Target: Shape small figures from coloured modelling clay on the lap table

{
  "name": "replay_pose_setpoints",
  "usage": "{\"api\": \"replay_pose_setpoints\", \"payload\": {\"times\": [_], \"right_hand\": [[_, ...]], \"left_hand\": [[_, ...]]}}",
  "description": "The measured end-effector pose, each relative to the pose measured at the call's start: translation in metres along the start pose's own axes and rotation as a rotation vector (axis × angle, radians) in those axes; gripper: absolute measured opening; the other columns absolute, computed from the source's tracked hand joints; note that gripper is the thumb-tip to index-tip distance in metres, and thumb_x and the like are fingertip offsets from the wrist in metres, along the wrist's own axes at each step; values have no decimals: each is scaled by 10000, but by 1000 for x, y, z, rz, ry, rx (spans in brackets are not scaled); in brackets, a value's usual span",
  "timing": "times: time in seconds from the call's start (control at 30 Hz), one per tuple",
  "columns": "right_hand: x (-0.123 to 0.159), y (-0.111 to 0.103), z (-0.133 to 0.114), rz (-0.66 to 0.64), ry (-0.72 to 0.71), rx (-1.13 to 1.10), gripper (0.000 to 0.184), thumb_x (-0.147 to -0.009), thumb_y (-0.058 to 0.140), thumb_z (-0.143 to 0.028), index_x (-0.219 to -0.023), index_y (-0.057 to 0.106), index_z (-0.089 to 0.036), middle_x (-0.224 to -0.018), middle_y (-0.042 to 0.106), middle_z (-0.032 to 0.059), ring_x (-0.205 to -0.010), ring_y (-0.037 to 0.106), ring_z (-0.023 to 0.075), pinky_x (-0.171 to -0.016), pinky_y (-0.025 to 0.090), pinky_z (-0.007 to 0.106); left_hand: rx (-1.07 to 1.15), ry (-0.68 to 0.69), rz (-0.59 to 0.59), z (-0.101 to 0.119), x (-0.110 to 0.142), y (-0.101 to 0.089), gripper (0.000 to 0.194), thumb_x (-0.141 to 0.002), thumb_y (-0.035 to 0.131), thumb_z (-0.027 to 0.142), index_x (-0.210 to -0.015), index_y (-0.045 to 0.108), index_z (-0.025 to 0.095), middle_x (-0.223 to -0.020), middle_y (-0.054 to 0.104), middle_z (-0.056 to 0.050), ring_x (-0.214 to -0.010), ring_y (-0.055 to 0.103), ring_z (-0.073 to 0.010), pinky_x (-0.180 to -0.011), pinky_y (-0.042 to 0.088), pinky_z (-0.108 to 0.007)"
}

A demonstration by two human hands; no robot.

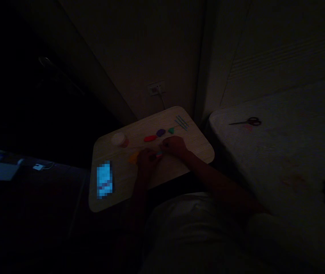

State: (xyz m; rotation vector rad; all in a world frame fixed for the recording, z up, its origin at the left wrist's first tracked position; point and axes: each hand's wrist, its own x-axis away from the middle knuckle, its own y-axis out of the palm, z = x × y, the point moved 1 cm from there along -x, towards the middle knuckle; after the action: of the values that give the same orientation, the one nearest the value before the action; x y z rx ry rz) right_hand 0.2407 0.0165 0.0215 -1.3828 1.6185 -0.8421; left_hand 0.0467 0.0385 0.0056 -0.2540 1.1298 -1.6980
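Note:
The scene is very dark. My left hand [147, 159] is closed at the middle of the small table, its fingertips on a small piece with pink and teal colours [159, 154], which looks like modelling clay. Just right of it, my right hand [176, 145] is pinched, and what lies between its fingers is hidden. A yellow lump [133, 157] shows beside the left hand, partly covered by it. Beyond the hands lie a red clay piece [150, 138], a purple lump [160, 132] and a green lump [171, 130].
Thin sticks [181, 122] rest at the table's [196, 146] far right corner. On the left stand a pale-lidded tub [119, 139] and a lit phone [104, 179]. Scissors [250, 121] lie on the pale surface at right. A plugged-in wall socket [156, 88] is behind.

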Motion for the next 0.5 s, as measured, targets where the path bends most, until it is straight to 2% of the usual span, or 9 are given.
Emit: {"api": "replay_pose_setpoints", "payload": {"times": [0.23, 0.5], "right_hand": [[1, 0, -1, 6, -55, -35, 360, -982, 577, -448, -846, 806, -205, -882, 795, 66, -781, 650, 182, -648, 305, 292], [1, 3, 0, 0, -50, 15, 335, -965, 593, -430, -839, 805, -204, -900, 797, 79, -784, 655, 191, -658, 319, 296]], "left_hand": [[-8, -15, -10, -3, -1, 0, 210, -804, 837, 405, -768, 744, 221, -874, 672, -52, -893, 618, -251, -829, 512, -400], [-48, 34, -9, 2, 2, 1, 170, -832, 819, 372, -894, 767, 223, -942, 696, -68, -937, 629, -267, -859, 510, -414]]}}
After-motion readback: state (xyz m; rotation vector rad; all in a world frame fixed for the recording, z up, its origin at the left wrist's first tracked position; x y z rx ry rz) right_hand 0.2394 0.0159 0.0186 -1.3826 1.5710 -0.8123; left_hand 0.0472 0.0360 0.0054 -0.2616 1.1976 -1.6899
